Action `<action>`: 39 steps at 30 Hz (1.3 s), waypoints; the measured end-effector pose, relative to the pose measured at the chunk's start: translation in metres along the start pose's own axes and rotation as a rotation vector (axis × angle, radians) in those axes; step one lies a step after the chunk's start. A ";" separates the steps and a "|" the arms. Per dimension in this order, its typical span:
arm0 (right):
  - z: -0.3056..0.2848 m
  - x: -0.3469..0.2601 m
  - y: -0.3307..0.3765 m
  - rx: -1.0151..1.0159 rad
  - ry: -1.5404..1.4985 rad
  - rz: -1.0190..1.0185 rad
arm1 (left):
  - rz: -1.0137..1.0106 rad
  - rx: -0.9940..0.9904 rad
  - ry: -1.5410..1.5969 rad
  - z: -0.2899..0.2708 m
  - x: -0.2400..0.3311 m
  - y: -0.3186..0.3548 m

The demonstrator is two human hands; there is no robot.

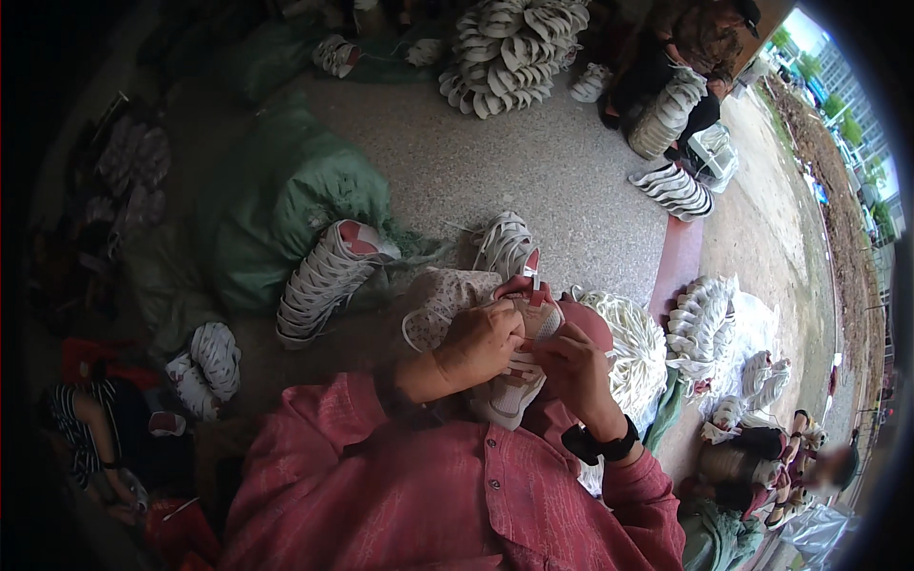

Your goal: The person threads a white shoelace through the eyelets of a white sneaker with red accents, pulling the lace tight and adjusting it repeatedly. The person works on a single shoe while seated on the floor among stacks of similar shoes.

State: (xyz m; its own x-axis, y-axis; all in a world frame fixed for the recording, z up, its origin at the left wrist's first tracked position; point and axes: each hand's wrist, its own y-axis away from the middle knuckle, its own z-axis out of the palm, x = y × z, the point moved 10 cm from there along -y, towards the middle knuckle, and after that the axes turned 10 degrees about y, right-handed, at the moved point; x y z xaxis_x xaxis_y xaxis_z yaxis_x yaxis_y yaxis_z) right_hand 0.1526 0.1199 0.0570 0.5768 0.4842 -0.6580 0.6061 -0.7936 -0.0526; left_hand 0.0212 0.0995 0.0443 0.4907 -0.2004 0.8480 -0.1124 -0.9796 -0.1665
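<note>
A white and pale pink sneaker (506, 403) rests at my lap, its toe toward me and its reddish tongue (536, 293) pointing away. On its left side my left hand (479, 344) is closed, fingers bent against the edge of the lacing opening. Opposite it, my right hand (578, 368) pinches at the other edge of that opening. Any lace end between the fingertips is too small to make out. Just right of my right hand lies a thick bundle of white laces (633, 354). Past the tongue stands a stack of white shoe uppers (506, 243).
Another nested stack of uppers (324, 285) leans by a large green sack (286, 195) at left. More stacks (703, 328) lie to the right and a big pile (514, 57) at the back. Seated people (700, 48) work at the far right, lower right and lower left.
</note>
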 end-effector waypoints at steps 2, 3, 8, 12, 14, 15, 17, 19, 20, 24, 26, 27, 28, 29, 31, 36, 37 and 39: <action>0.005 0.017 -0.001 -0.050 -0.253 0.052 | -0.015 -0.005 0.127 -0.001 -0.002 0.000; 0.006 0.023 -0.001 -0.075 -0.379 0.078 | -0.002 -0.012 0.188 -0.002 -0.005 0.000; 0.006 0.044 0.010 -0.155 -0.625 0.289 | 0.145 0.061 0.186 -0.010 0.000 0.011; 0.001 0.047 0.015 -0.068 -0.705 0.373 | 0.168 0.150 0.082 -0.010 0.011 0.007; -0.004 0.040 0.012 -0.022 -0.407 0.172 | 0.167 0.151 0.051 -0.009 0.013 0.005; -0.007 0.033 0.012 0.000 -0.254 0.074 | 0.170 0.133 0.027 -0.008 0.013 0.003; -0.013 0.011 0.012 0.077 -0.001 -0.019 | 0.231 0.110 -0.029 -0.009 0.015 0.001; -0.015 -0.005 0.010 0.116 0.189 -0.114 | 0.347 0.098 -0.092 -0.017 0.019 -0.004; -0.013 -0.010 0.010 0.114 0.253 -0.164 | 0.264 0.055 -0.053 -0.016 0.009 -0.010; -0.001 -0.025 0.004 0.052 0.446 -0.317 | -0.032 -0.225 0.202 -0.003 -0.030 -0.033; 0.005 -0.030 0.004 0.049 0.571 -0.369 | -0.087 -0.356 0.375 0.007 -0.035 -0.038; 0.008 -0.032 0.004 0.047 0.632 -0.396 | -0.079 -0.391 0.457 0.012 -0.033 -0.039; 0.010 -0.033 0.003 0.043 0.644 -0.432 | -0.072 -0.425 0.539 0.015 -0.031 -0.040; 0.013 -0.034 0.003 0.036 0.653 -0.467 | -0.101 -0.444 0.556 0.018 -0.033 -0.041; 0.019 -0.034 0.002 -0.019 0.679 -0.505 | -0.159 -0.480 0.588 0.023 -0.034 -0.042; 0.020 -0.029 0.005 -0.118 0.696 -0.563 | -0.035 -0.278 0.158 0.013 -0.017 -0.042; 0.018 -0.029 0.005 -0.115 0.691 -0.560 | -0.021 -0.236 0.103 0.011 -0.016 -0.042; 0.013 -0.030 0.007 -0.111 0.682 -0.548 | -0.079 -0.240 0.076 0.010 -0.022 -0.041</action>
State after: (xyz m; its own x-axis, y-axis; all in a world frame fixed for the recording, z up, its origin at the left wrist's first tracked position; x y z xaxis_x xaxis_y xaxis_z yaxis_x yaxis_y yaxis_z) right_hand 0.1327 0.0948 0.0672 0.3690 0.9289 0.0318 0.9227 -0.3620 -0.1326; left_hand 0.0238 0.1440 0.0274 0.4406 -0.1127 0.8906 -0.2824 -0.9591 0.0183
